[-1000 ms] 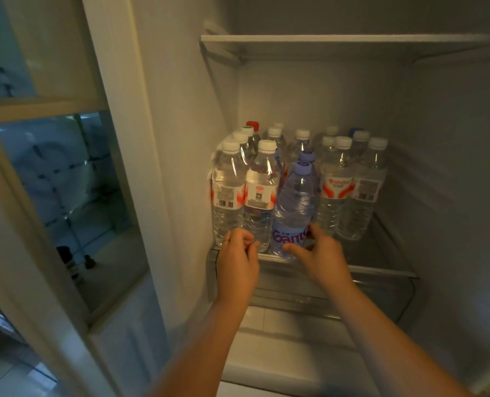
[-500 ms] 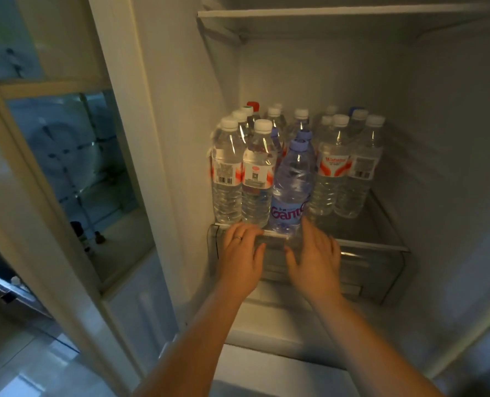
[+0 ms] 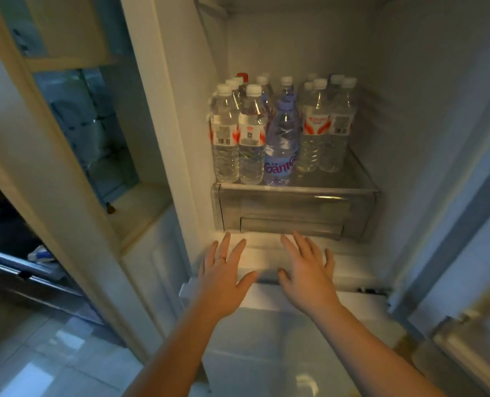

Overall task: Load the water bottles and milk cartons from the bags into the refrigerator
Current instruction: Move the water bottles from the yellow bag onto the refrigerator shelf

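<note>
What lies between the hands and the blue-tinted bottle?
In the head view, the clear drawer front lies between the left hand, the right hand and the blue-tinted bottle.

Home kitchen. Evidence: open refrigerator [image 3: 410,110] at centre, water bottles [image 3: 281,133] on its shelf, clear drawer [image 3: 295,207] beneath; tiled floor [image 3: 37,368] lower left.

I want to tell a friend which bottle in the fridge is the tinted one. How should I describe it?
Look inside the open fridge at the shelf just above the clear drawer. In its front row, the tinted bottle is third from the left: bluish-purple, with a purple cap and pink lettering, while its neighbours are clear with white caps.
</note>
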A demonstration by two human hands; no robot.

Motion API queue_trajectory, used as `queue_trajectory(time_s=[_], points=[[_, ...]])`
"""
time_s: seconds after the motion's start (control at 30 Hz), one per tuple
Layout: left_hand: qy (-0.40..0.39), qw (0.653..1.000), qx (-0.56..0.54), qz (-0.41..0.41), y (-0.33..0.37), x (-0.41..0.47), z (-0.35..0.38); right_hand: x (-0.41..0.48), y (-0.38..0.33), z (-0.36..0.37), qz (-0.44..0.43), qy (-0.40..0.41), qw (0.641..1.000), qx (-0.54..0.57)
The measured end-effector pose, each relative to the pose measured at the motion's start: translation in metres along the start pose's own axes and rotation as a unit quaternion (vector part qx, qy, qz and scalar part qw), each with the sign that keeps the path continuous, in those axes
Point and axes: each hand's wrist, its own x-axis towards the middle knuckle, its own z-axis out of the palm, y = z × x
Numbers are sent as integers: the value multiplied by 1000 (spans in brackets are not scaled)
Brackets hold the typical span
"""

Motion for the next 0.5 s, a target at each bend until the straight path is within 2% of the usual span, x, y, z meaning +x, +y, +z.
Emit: queue_trajectory(time_s=[0.1, 0.23, 0.5], points=[[1, 1000, -11, 1, -10, -53, 12, -52, -2, 12, -17, 11, 1000, 20], [-13, 999, -46, 6, -22, -131, 31, -129, -10, 33, 1, 33, 999, 41], [-85, 995, -58, -4, -29, -259, 64, -263, -8, 54, 18, 0, 1000, 12]])
